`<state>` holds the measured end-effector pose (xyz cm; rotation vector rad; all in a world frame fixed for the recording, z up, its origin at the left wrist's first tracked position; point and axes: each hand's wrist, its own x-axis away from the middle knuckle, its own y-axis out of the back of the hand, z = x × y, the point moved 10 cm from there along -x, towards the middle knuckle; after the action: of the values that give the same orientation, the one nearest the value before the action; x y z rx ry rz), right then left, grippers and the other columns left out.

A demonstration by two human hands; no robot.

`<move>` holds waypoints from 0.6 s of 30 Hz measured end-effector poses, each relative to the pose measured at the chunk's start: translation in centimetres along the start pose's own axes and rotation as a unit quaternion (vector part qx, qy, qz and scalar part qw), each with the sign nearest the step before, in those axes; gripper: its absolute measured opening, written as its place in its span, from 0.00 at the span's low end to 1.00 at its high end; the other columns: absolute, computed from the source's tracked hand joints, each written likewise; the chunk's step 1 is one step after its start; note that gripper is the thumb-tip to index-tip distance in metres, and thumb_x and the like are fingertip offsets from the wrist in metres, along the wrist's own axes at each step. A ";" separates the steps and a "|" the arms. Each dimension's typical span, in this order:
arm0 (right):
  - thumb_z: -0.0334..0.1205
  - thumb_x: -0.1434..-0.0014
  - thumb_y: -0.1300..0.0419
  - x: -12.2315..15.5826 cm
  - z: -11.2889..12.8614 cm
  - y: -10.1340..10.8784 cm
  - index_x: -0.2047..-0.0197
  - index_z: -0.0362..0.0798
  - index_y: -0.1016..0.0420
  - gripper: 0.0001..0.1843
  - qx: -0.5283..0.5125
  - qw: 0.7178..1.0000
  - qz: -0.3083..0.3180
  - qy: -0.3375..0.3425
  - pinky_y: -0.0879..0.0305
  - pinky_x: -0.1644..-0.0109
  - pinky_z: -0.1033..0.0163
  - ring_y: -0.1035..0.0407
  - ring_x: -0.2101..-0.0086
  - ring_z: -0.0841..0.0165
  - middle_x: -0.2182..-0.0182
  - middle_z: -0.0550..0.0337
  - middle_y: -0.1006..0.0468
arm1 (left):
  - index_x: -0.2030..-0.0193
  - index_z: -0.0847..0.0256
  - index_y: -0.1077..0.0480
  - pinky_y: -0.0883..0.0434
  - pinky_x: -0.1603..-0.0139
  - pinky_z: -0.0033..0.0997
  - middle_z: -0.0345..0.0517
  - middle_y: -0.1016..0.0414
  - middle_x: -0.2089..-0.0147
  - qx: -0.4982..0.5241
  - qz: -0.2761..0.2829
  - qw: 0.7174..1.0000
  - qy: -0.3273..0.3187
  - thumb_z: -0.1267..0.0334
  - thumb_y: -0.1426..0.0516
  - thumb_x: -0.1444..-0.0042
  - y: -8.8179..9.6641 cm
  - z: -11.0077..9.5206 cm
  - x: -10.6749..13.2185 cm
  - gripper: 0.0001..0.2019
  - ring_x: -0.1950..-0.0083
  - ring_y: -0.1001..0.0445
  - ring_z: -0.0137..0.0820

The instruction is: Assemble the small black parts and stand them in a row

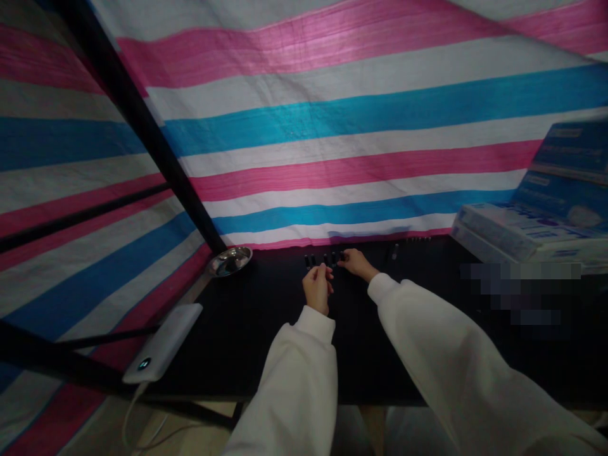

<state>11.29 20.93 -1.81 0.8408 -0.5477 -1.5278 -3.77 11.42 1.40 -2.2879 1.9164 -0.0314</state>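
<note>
Both arms, in white sleeves, reach out over a black table (266,354). My left hand (317,286) is curled, its fingers pinched together near the tips; whatever is in them is too small to make out. My right hand (355,262) lies further back, fingers bent down onto several small dark upright pieces (317,259) standing in a row near the table's far edge. More small dark pieces (418,240) stand further right along that edge.
A shiny metal dish (230,260) sits at the table's far left corner. A white power bank (164,342) with a cable lies on the left edge. Blue and white boxes (532,221) are stacked at the right. Striped tarpaulin and black poles enclose the table.
</note>
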 end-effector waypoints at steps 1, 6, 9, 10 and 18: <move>0.38 0.56 0.39 -0.1 -0.1 -0.1 0.71 0.42 0.28 0.08 0.001 1.000 0.001 -0.002 0.43 0.71 0.71 0.33 0.73 0.72 0.74 0.58 0.26 | 0.75 0.66 0.35 0.53 0.91 0.19 0.36 0.38 0.80 0.001 0.001 1.000 0.000 0.53 0.48 0.53 0.0 0.0 0.0 0.15 0.89 0.44 0.17; 0.39 0.56 0.39 -0.1 -0.4 -0.3 0.70 0.42 0.27 0.09 0.004 1.000 0.008 -0.008 0.42 0.70 0.70 0.32 0.72 0.70 0.73 0.55 0.25 | 0.75 0.66 0.35 0.53 0.91 0.19 0.36 0.37 0.80 0.002 0.000 1.000 -0.001 0.53 0.48 0.53 0.0 0.0 0.0 0.15 0.89 0.44 0.17; 0.40 0.57 0.38 0.0 -0.5 -0.4 0.70 0.42 0.27 0.11 0.007 1.000 0.019 -0.010 0.41 0.70 0.70 0.31 0.72 0.70 0.73 0.55 0.25 | 0.75 0.66 0.35 0.53 0.91 0.19 0.37 0.37 0.80 -0.001 0.002 1.000 0.003 0.54 0.48 0.54 0.0 0.2 0.0 0.14 0.89 0.44 0.18; 0.40 0.58 0.37 0.0 -0.5 -0.4 0.70 0.42 0.27 0.11 0.011 1.000 0.023 -0.009 0.40 0.70 0.70 0.31 0.71 0.69 0.72 0.55 0.25 | 0.75 0.66 0.35 0.53 0.91 0.19 0.37 0.38 0.81 -0.001 0.003 1.000 0.003 0.54 0.48 0.54 0.0 0.2 -0.1 0.14 0.89 0.44 0.18; 0.38 0.56 0.39 -0.1 -0.4 -0.3 0.68 0.42 0.26 0.10 0.034 0.999 0.032 -0.016 0.39 0.66 0.69 0.30 0.68 0.67 0.69 0.52 0.24 | 0.75 0.66 0.35 0.53 0.90 0.19 0.36 0.37 0.81 -0.006 0.007 1.000 0.002 0.54 0.48 0.54 0.0 0.4 -0.2 0.14 0.89 0.44 0.18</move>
<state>11.39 21.15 -2.23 0.8440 -0.6472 -1.4724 -3.72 11.68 1.06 -2.2829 1.9402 -0.0231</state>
